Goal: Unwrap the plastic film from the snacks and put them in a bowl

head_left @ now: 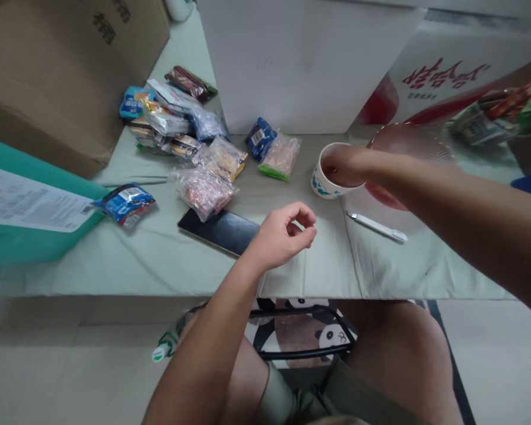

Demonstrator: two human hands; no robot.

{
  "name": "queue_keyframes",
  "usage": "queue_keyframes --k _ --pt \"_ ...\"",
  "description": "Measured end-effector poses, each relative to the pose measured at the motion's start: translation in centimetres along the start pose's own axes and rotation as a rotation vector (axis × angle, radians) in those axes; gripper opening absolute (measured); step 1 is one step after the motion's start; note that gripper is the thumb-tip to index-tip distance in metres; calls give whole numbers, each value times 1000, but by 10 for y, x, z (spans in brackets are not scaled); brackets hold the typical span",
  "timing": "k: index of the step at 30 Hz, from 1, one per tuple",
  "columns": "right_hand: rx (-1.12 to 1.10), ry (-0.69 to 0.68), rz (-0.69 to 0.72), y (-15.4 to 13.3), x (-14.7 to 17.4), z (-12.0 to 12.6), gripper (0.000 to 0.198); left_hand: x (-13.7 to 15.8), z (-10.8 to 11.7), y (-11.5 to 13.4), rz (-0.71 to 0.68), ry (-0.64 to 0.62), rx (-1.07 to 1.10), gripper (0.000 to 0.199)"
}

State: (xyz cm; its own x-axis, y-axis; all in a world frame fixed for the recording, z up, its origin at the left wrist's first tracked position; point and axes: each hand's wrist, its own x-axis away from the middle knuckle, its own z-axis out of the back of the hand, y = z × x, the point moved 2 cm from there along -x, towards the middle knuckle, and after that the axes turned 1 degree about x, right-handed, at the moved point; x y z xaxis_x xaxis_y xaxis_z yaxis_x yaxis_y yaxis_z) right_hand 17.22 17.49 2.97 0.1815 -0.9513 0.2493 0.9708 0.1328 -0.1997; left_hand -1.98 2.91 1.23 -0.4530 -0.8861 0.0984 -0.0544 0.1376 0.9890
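Observation:
My left hand (285, 236) hovers over the near part of the table, its fingers loosely curled. A small gap shows between thumb and fingertips, with nothing in it. Partly behind the wrist lies a dark phone (219, 229). My right hand (347, 165) reaches down into a white paper cup (325, 188) with a blue pattern; the cup wall hides the fingers, and I cannot see what they touch. Just right of the cup stands a translucent pink bowl (418, 141) with a wavy gold rim. A slim white pen-like tool (377, 227) lies in front of the bowl.
Wrapped snacks (170, 118) are heaped at the back left, with a pink-filled packet (206, 189) nearer. A blue packet (130, 203) lies by a teal bag (39, 212). Behind stand a brown carton (66, 77) and a white box (301, 65). More packets (491, 115) are at right.

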Motion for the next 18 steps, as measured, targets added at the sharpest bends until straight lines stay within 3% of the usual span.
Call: queue_keyframes --k 3,5,8,10,14,18 --pt "108 -36 14 -5 4 12 30 2 2 2 -1 11 -5 14" --pt "158 23 35 -16 15 27 23 1 5 3 -4 30 2 13" --pt "181 200 121 -48 29 47 10 -2 7 3 -17 72 23 9" --pt "161 161 107 -73 26 46 8 -4 7 3 -24 101 35 8" --pt "-21 -30 -71 -105 -16 22 53 -7 4 1 -33 141 28 8" --pt "-239 14 -48 -105 -57 -3 87 -6 4 2 -43 142 42 7"
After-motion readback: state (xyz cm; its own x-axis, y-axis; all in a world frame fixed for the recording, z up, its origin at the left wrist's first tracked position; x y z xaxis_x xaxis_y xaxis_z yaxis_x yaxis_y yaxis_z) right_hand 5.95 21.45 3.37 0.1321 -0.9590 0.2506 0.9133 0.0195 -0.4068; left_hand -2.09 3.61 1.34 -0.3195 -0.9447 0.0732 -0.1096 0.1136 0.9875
